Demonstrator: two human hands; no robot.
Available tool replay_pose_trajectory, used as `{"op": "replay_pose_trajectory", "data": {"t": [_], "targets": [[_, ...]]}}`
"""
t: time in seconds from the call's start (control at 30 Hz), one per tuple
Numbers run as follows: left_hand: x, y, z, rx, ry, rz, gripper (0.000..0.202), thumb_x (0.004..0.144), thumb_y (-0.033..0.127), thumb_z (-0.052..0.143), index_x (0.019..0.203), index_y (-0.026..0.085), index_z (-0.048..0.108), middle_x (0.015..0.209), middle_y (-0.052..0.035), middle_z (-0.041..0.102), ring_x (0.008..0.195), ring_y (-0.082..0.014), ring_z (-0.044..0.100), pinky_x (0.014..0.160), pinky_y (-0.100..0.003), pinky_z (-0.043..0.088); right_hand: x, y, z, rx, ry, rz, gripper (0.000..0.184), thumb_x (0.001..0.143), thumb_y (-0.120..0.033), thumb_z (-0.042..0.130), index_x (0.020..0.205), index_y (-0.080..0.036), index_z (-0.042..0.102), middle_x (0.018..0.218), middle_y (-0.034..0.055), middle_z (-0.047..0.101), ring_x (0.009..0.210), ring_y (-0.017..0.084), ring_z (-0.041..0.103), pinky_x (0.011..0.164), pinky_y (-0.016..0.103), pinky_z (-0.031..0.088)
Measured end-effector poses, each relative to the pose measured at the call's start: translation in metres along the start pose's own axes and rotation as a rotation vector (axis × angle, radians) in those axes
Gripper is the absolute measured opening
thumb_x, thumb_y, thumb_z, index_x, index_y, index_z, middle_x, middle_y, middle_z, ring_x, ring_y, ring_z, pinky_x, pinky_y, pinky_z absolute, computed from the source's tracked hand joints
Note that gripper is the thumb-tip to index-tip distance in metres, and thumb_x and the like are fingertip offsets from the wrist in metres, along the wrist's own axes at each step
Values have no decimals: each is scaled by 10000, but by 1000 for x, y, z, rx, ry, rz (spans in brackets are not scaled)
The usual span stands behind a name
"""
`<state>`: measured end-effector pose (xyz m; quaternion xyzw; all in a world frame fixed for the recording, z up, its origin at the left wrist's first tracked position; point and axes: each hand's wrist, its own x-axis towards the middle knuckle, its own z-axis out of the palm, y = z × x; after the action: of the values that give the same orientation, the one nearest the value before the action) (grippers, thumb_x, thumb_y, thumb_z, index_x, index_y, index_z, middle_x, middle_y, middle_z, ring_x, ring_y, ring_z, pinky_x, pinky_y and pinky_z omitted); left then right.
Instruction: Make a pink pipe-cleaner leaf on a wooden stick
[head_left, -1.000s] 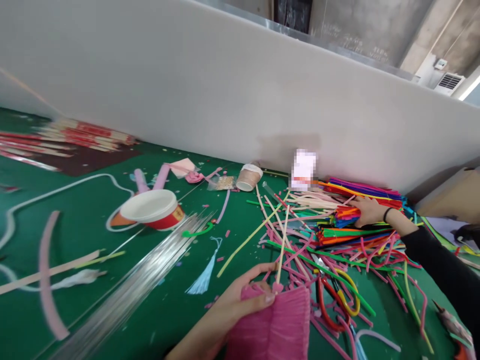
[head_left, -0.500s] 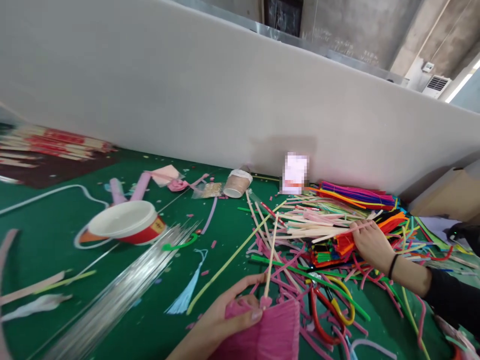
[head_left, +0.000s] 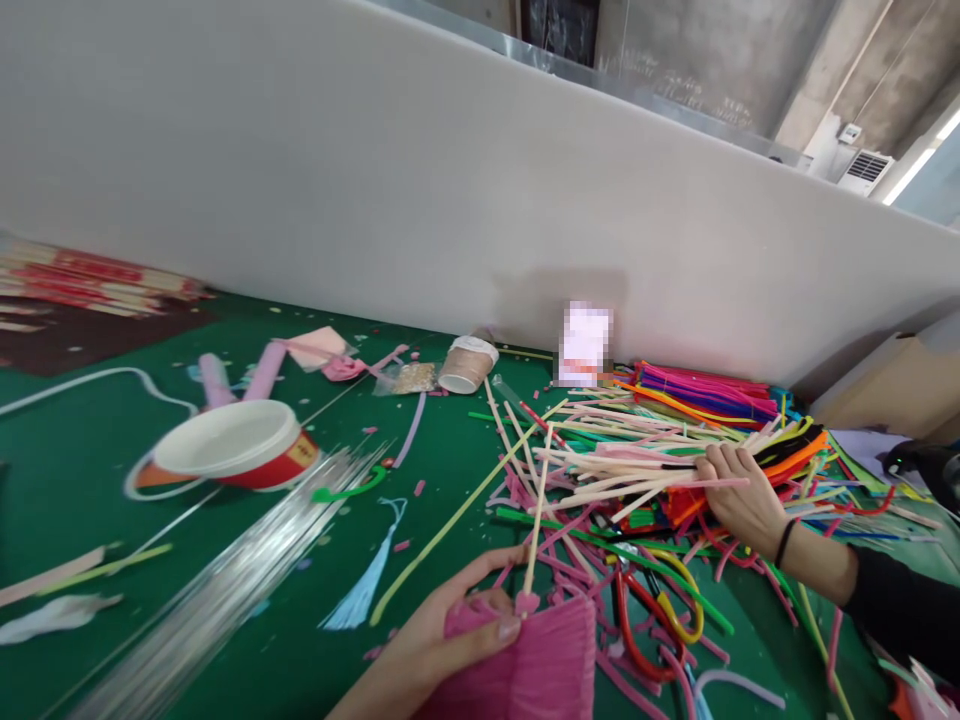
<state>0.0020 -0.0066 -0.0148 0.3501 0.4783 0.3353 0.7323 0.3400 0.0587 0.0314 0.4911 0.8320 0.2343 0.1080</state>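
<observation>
My left hand [head_left: 442, 640] is closed on a pink pleated piece [head_left: 551, 655], thumb on its near side. A cream stem [head_left: 541, 510] rises from the piece's top edge beside a small pink knob. My right hand [head_left: 739, 495] reaches into the heap of pipe cleaners and is closed round a bunch of them [head_left: 637, 465], mostly cream and pale pink. Orange and black pipe cleaners [head_left: 795, 458] stick out beyond that hand. Its fingertips are partly hidden. Red- and yellow-handled scissors [head_left: 637, 645] lie between my hands among pink clippings.
To the left, a white and red paper tub [head_left: 232, 445] stands behind a bundle of clear thin rods [head_left: 232, 590]. A light blue tassel [head_left: 367, 575] lies nearby. Farther back are a tan cup [head_left: 466, 368], a blurred bright rectangle [head_left: 585, 343] and a white partition [head_left: 375, 180].
My right hand has closed round pipe cleaners and raised the bunch slightly from the heap. My left hand keeps its hold on the pink piece. The view has shifted slightly.
</observation>
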Motion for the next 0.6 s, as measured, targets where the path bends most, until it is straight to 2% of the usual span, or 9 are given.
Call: {"op": "replay_pose_trajectory", "data": {"t": [0.07, 0.13, 0.2, 0.27, 0.33, 0.4, 0.47, 0.5, 0.6], "targets": [[1, -1, 0, -6, -7, -9, 725, 570, 449, 835, 1194, 196, 568, 625, 48, 542, 622, -135, 514, 633, -244, 376, 16, 20, -8, 123, -69, -31, 305, 841, -169, 563, 1137, -116, 614, 1095, 172, 648, 983, 315, 588, 856, 434, 427], [1, -1, 0, 0, -11, -18, 753, 564, 455, 839, 1207, 187, 553, 625, 54, 539, 613, -126, 504, 606, -231, 357, 40, 50, -18, 334, -166, -97, 461, 761, -298, 692, 1185, -141, 601, 1136, 153, 662, 1048, 310, 600, 887, 405, 445], [2, -1, 0, 14, -17, -13, 766, 563, 459, 842, 1211, 178, 546, 623, 59, 540, 597, -113, 490, 593, -220, 347, 69, 84, -27, 487, -258, -88, 507, 770, -341, 688, 1238, -173, 585, 1129, 117, 688, 1001, 267, 644, 857, 343, 478], [3, -1, -1, 20, -14, -9, 769, 569, 454, 841, 1220, 178, 539, 622, 60, 547, 602, -112, 499, 607, -217, 361, 98, 114, -33, 518, -227, -14, 548, 805, -379, 647, 1309, -191, 542, 1189, 112, 672, 1032, 272, 644, 876, 351, 482], [3, -1, -2, 13, 1, -15, 777, 573, 451, 839, 1234, 184, 530, 628, 53, 564, 651, -135, 547, 652, -228, 395, 122, 133, -34, 529, -178, 27, 585, 820, -401, 627, 1353, -191, 506, 1288, 115, 619, 1117, 282, 608, 926, 367, 468], [3, -1, -3, 10, 20, -38, 804, 556, 453, 844, 1244, 188, 525, 658, 31, 599, 749, -184, 602, 721, -256, 432, 139, 140, -30, 503, -248, 33, 626, 768, -386, 689, 1346, -219, 521, 1285, 97, 625, 1117, 287, 607, 934, 377, 469], [3, -2, -4, 14, 35, -60, 818, 542, 455, 847, 1249, 191, 532, 688, 7, 630, 855, -236, 630, 810, -300, 451, 148, 137, -24, 472, -336, 23, 652, 709, -355, 747, 1317, -228, 552, 1277, 89, 630, 1112, 285, 609, 940, 371, 470], [3, -2, -4, 16, 40, -59, 815, 541, 452, 847, 1249, 190, 539, 683, 4, 632, 883, -253, 637, 858, -323, 449, 150, 134, -22, 452, -339, 19, 642, 705, -341, 751, 1307, -223, 560, 1290, 92, 619, 1123, 283, 602, 948, 367, 465], [2, -1, -4, 8, 37, -29, 789, 551, 441, 841, 1241, 184, 559, 644, 10, 624, 925, -280, 654, 969, -371, 413, 146, 125, -22, 346, -184, 63, 540, 790, -304, 665, 1304, -189, 544, 1328, 125, 575, 1158, 281, 570, 950, 370, 451]]}}
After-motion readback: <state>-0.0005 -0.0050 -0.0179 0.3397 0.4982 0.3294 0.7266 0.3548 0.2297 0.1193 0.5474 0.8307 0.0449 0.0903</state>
